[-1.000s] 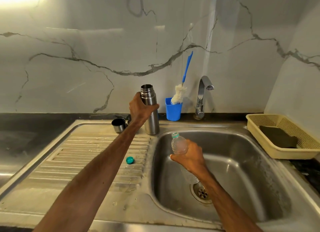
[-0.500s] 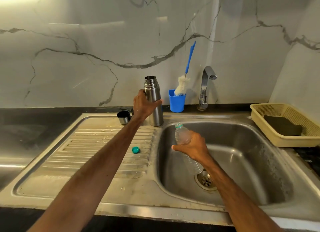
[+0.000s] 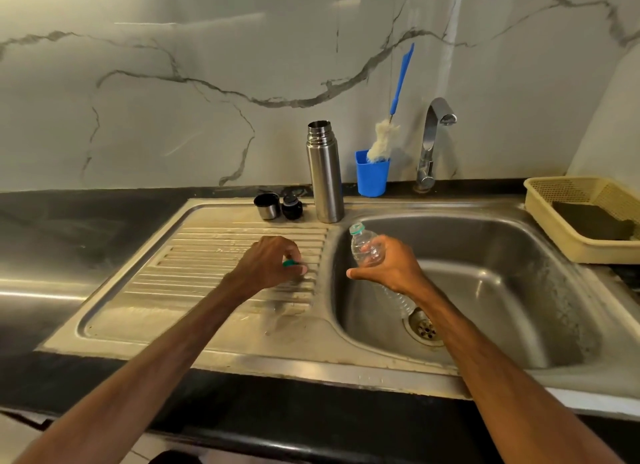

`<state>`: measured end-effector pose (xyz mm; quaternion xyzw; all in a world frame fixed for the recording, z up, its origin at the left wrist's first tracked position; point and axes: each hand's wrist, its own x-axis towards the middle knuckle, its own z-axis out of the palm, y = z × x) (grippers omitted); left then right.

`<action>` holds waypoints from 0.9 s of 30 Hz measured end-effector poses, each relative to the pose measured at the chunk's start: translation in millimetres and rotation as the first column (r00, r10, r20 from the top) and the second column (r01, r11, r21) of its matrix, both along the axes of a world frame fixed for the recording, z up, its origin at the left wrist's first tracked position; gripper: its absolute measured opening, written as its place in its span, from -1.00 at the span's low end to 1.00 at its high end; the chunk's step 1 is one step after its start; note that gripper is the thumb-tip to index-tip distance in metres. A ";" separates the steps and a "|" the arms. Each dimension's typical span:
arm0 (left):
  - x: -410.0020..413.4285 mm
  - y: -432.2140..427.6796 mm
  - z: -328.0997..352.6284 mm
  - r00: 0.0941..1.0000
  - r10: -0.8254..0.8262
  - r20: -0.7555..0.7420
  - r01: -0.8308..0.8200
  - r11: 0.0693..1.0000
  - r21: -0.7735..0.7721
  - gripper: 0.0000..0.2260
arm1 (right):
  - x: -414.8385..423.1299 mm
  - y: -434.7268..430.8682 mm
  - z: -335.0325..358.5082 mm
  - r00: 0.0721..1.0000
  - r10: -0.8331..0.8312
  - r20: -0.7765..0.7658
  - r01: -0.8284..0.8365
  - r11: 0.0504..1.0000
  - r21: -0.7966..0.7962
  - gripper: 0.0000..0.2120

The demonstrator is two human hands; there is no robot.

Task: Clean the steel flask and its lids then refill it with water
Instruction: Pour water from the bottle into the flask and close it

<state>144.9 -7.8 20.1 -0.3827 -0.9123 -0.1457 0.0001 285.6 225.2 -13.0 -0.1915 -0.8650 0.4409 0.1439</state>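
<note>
Step in hand, as judged: the refill stage, at the point of capping the water bottle. The left grip (image 3: 273, 263) is closed on the green cap (image 3: 290, 263), pinched at the fingertips low over the ribbed drainboard (image 3: 214, 256); whether the cap is lifted clear of the ribs cannot be told. The right grip (image 3: 391, 269) is wrapped round the clear plastic bottle (image 3: 365, 244), which is held tilted over the sink basin (image 3: 502, 256), open neck up and toward the left, base toward the drain. Little or no water can be made out in the bottle. The steel flask (image 3: 325, 173) stands upright and uncapped at the back of the drainboard, just beside the basin's rim, untouched by either grip; its fill level is hidden. The steel cup lid (image 3: 267, 205) and the black stopper (image 3: 292, 207) sit side by side just left of the flask. Next move, as judged: the cap is to be brought across to the bottle's neck, seated square and twisted on, the bottle being steadied meanwhile. Afterwards the stopper and cup lid remain to be fitted to the flask.
</note>
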 end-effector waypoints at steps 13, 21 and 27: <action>24.5 14.0 20.3 0.989 -0.020 0.147 -0.038 0.925 0.378 -0.84 | 14.5 -5.1 9.4 0.998 0.023 -0.065 -0.023 1.000 0.000 -0.35; 64.2 84.6 52.2 0.884 -0.223 0.412 -0.203 0.610 0.766 -0.81 | 23.4 -11.4 24.9 0.991 0.015 -0.132 -0.013 1.000 0.022 -0.47; 68.1 91.6 47.4 0.870 -0.279 0.406 -0.180 0.587 0.789 -0.79 | 25.5 -1.9 25.6 0.991 -0.014 -0.130 0.018 1.000 0.026 -0.42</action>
